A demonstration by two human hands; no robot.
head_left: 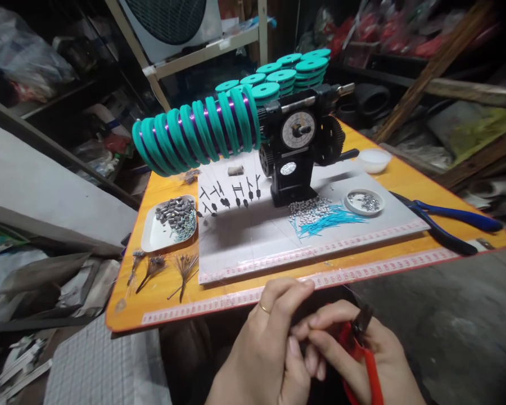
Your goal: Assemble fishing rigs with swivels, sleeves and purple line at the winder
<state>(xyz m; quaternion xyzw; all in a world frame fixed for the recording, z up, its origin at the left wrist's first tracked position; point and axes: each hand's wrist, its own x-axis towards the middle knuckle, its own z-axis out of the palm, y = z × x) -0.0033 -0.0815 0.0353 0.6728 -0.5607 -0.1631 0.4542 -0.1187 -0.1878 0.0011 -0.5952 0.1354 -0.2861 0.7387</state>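
My right hand (391, 351) grips the red pliers (373, 374). They are in front of the board (253, 256), on my side of it, with their dark tips pointing up. My right thumb and first finger come together in front of the pliers, but I cannot tell if a small thing is between them. My left hand (257, 346) is close beside, also in front of the board, with its fingers bent and a ring (265, 307) on one. I cannot tell if it holds something.

The board lies on a yellow table (126, 306). A black winder (293, 180) stands on the board. A row of green spools (194, 135) with purple wire sticks out from it over the left part of the board. Little black bits (237, 194) lie on the board under that row. Blue sticks (326, 222) and small grey beads (310, 209) lie near the front of the board, and a round dish (354, 210) of shiny bits sits by its right end.

A white tray (149, 239) of grey bits is just left of the board. Three bunches (185, 270) of thin stems lie near its front left corner. Blue pliers (464, 216) lie at its right end.
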